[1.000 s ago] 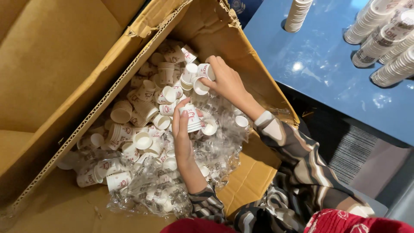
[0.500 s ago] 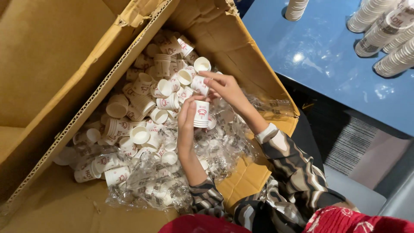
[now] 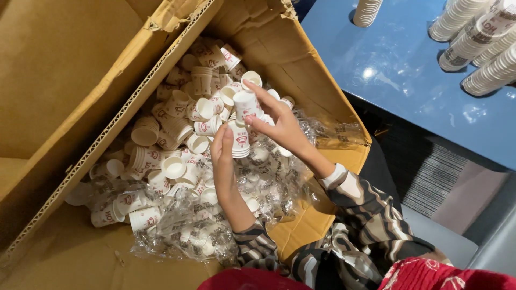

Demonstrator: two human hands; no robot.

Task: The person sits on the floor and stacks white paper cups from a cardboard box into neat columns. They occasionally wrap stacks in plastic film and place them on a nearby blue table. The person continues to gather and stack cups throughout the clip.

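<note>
Over the box (image 3: 322,80) of loose cups (image 3: 177,134), the right hand (image 3: 282,126), which a second ago reached deeper, now pinches one cup (image 3: 244,104) onto the stack (image 3: 239,139) clasped in the left hand (image 3: 223,161).

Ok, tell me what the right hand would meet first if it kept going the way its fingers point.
The right hand points up-left into the cardboard box. First in line is the single paper cup at its fingertips, then likely the loose cups heaped beyond; depth is unclear.
</note>
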